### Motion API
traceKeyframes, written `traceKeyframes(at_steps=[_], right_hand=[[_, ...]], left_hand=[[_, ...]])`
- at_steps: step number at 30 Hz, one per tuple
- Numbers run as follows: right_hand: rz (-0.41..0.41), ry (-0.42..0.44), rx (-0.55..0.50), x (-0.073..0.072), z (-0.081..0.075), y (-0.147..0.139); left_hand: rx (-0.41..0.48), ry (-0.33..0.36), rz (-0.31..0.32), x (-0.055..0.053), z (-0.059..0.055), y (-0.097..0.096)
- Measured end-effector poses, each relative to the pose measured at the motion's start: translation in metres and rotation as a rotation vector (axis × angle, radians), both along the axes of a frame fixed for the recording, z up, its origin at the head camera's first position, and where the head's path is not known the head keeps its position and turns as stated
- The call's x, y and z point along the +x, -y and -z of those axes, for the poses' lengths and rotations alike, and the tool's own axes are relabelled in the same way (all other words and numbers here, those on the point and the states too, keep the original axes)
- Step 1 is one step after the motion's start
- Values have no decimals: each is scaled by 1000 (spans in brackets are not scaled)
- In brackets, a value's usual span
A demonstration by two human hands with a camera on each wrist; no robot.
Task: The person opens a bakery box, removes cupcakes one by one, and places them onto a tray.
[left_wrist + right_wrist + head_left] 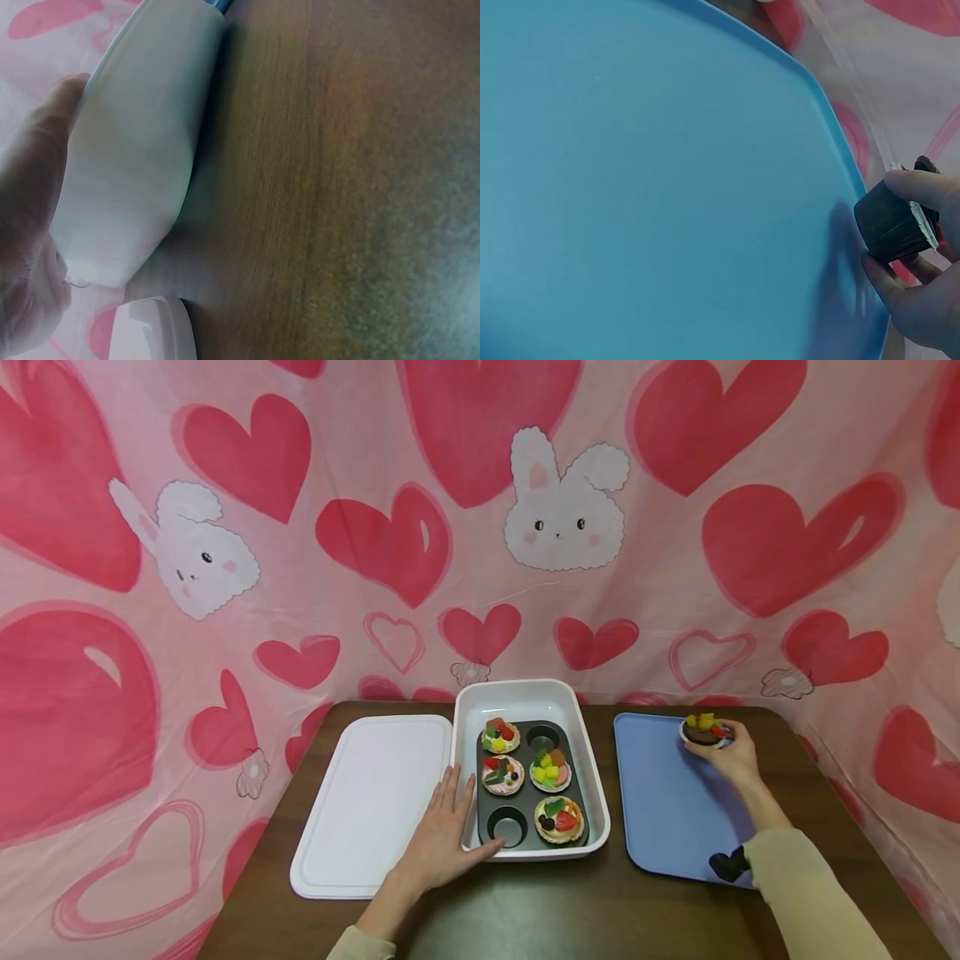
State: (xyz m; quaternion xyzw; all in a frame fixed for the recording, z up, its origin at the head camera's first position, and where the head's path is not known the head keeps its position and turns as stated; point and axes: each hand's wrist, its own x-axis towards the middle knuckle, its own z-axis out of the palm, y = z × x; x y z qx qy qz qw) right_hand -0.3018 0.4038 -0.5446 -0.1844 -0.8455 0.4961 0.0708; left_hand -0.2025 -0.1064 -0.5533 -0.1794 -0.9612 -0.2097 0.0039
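My right hand (733,756) grips a dark chocolate tart (702,732) topped with yellow and red fruit, above the far right corner of the blue tray (652,827). In the right wrist view, thumb and fingers pinch the tart's dark cup (889,221) near the tray's edge. At the white bin (592,760), my left hand (444,843) lies with fingers extended along the left wall and thumb over the front rim. Inside sits a dark muffin tin (530,814) with several fruit tarts, among them a strawberry tart (558,820). Its far right and near left cups are bare.
A white lid-like board (375,802) lies left of the bin on the brown wooden table (555,914). The blue tray is to the bin's right, with a gap between. Behind hangs a pink cloth (480,560) with hearts and rabbits.
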Motion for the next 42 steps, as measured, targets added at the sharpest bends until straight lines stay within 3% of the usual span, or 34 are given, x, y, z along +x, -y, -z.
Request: traceKeyframes(at_steps=[9,42], right_hand=[[37,-33,-8,-1,4,1],[-5,12,145,-2,6,4]], left_hand=[[-2,-2,1,1,0,0],[10,-18,4,0,2,1]])
